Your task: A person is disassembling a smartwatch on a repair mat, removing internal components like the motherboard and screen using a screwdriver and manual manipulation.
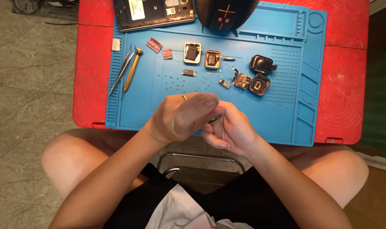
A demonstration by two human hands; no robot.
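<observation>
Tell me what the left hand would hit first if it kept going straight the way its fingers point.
Probably the right hand: the left hand points right, fingertips already meeting it around a small metal part. Depth is unclear.

Tweezers (120,71), screwdriver (132,69) (both left), blue mat (277,114)

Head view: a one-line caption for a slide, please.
Both hands, left hand and right hand, pinch a small metal part over a blue repair mat.
</observation>
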